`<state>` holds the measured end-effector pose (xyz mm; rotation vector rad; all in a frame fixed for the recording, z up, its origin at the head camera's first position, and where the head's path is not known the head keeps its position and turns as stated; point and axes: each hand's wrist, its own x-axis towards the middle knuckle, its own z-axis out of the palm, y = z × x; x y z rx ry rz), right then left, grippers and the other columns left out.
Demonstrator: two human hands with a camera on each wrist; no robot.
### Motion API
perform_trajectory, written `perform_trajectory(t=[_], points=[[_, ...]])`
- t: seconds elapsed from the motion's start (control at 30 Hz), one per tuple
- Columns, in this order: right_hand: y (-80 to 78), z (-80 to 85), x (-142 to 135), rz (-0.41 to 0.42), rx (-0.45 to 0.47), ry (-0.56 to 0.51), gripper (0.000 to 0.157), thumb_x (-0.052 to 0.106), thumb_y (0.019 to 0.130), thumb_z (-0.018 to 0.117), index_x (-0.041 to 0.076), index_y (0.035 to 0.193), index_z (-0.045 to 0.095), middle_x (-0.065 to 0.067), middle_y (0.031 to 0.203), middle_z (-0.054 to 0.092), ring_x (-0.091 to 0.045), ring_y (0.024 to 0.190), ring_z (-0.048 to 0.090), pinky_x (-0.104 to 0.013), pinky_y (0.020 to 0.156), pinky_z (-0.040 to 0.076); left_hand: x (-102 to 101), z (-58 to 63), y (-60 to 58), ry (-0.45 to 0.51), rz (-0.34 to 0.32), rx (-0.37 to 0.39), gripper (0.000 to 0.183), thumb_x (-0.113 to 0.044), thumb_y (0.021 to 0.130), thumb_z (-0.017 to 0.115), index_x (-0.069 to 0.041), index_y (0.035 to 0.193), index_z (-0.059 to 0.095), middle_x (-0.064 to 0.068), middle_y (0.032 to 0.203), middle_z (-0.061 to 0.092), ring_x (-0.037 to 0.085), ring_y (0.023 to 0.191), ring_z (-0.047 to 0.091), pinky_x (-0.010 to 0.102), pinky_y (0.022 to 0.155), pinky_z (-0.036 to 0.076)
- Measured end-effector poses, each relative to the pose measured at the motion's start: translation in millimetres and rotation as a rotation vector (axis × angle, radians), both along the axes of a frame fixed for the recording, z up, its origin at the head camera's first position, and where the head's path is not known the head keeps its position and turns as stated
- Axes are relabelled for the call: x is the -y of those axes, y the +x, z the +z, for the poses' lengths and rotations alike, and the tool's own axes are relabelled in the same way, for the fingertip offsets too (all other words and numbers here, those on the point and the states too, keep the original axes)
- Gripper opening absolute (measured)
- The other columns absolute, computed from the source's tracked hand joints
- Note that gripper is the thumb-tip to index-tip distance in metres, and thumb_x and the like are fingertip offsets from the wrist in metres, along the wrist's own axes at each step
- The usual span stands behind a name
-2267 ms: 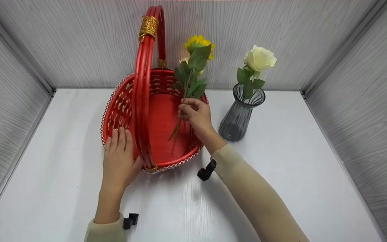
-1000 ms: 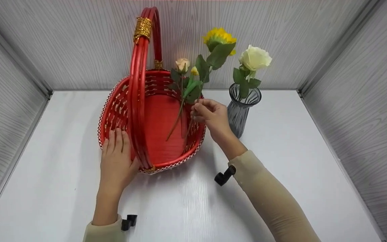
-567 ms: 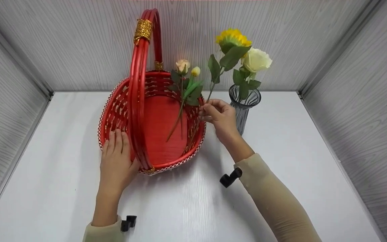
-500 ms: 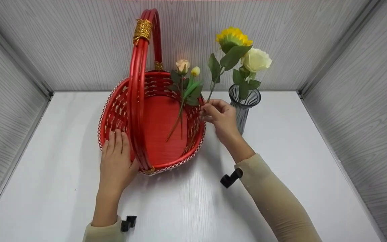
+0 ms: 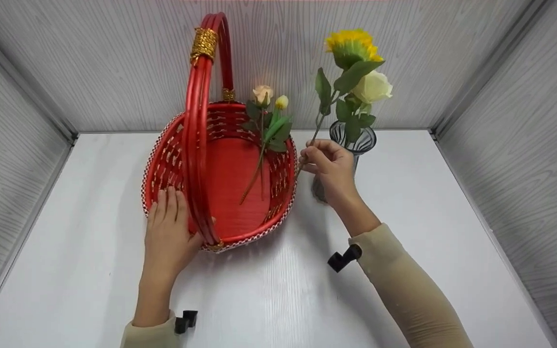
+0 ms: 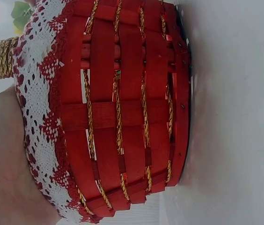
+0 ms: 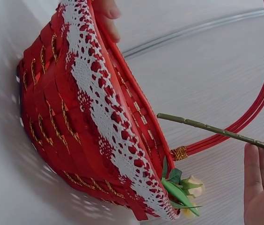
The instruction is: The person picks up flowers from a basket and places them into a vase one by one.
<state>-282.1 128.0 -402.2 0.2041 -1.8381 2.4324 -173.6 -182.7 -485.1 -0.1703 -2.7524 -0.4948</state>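
Note:
My right hand (image 5: 331,164) pinches the stem of a yellow sunflower (image 5: 353,46) between thumb and fingers, to the right of the basket. In the right wrist view the lower end of its stem (image 7: 202,125) stands above the basket rim. My left hand (image 5: 169,237) rests on the near left rim of a red woven basket (image 5: 240,237), fingers straight and thumb near the handle's foot. A peach rose (image 5: 263,94) and a pale yellow tulip (image 5: 282,102) lean inside the basket's back right. In the left wrist view, the palm (image 6: 10,164) lies against the lace-trimmed rim.
A grey glass vase (image 5: 353,135) holding a white rose (image 5: 373,88) stands behind my right hand, which partly hides it. The tall red handle (image 5: 198,145) arches over the basket. Grey wood-grain walls (image 5: 128,63) enclose the white table (image 5: 259,299).
My right hand has drawn the sunflower out of the basket and carried it right, towards the vase. The rose and tulip stay behind in the basket. My left hand remains on the rim.

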Motion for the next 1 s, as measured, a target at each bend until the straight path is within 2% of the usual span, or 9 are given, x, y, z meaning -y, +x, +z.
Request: perform_trajectory(t=[0.33,0.57,0.83,1.0], points=[[4.1,8.0,-15.5,-0.025,-0.023,-0.037,0.018,0.006,0.083,0.064,-0.007,0.095,0.058,-0.018,0.082,0.062,-0.026,0.071,0.063,-0.039,0.069,0.055,-0.9,-0.8,-3.0,0.003,-0.008,-0.017,0.091,-0.056,0.080,0.056,0.002,0.142,0.025,0.021,0.149,0.019,0.029,0.140,0.002,0.048,0.111,0.009],[4.6,10.0,-24.9,-0.042,-0.025,-0.064,0.019,0.006,0.083,0.065,-0.007,0.095,0.057,-0.018,0.082,0.062,-0.024,0.072,0.063,-0.037,0.067,0.055,-1.6,-1.2,-3.8,0.000,-0.001,-0.038,0.091,-0.055,0.079,0.057,0.002,0.142,0.027,0.022,0.147,0.023,0.029,0.140,0.003,0.049,0.111,0.010],[5.1,11.9,-31.9,-0.087,-0.020,-0.029,0.021,0.007,0.084,0.065,-0.008,0.096,0.057,-0.019,0.083,0.062,-0.025,0.072,0.063,-0.036,0.067,0.055,-0.7,-0.9,-1.5,-0.012,0.002,-0.007,0.090,-0.055,0.080,0.056,0.003,0.142,0.025,0.022,0.148,0.021,0.030,0.140,0.002,0.050,0.110,0.009],[6.5,16.0,-38.1,-0.100,-0.022,-0.049,0.022,0.008,0.083,0.066,-0.009,0.096,0.057,-0.019,0.085,0.062,-0.025,0.074,0.063,-0.036,0.067,0.055,-0.9,-1.3,-1.4,-0.012,0.005,-0.004,0.090,-0.054,0.080,0.057,0.002,0.143,0.025,0.022,0.148,0.021,0.030,0.140,0.003,0.050,0.110,0.010]])
